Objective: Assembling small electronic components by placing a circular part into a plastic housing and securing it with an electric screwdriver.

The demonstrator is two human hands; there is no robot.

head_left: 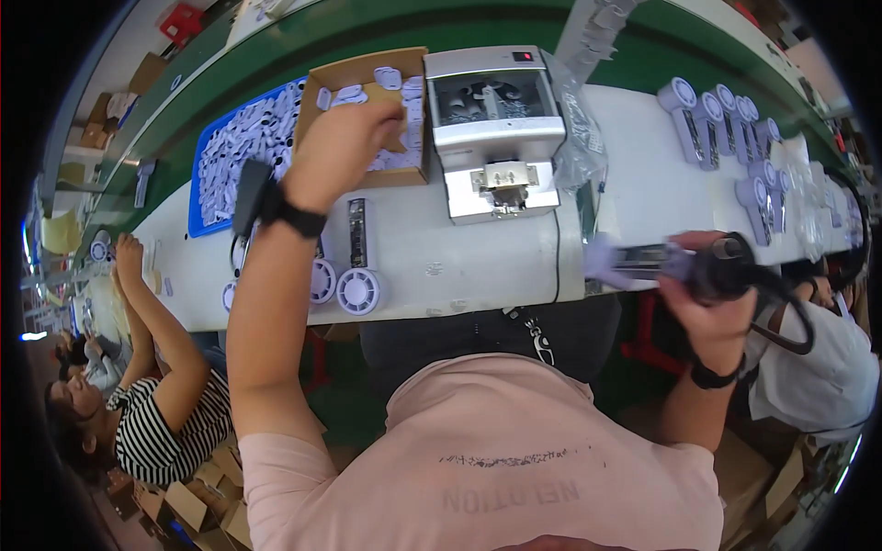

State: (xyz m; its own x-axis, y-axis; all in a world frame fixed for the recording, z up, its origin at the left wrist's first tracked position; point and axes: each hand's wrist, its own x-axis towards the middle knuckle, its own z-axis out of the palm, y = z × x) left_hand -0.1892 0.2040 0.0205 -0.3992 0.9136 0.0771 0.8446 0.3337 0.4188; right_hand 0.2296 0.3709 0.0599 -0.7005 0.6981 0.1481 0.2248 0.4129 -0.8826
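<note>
My left hand (363,138) reaches over a cardboard box (308,110) of small lavender plastic covers (388,78). Its fingers are curled together; what they hold, if anything, is hidden. At the table's front edge on the right, my right hand (707,312) is closed round a black corded tool, which looks like an electric screwdriver (726,262). The same hand also holds a lavender handheld fan (643,262), blurred, with dark inner parts showing in its handle. More such fans (359,290) lie on the table below my left forearm, one with its handle's inside exposed.
A silver screw feeder (496,133) stands mid-table, a clear plastic bag (581,138) beside it. Left of the box is a blue tray (195,207) heaped with small parts. Several fans (707,115) lie at the right. Co-workers (161,404) sit on both sides.
</note>
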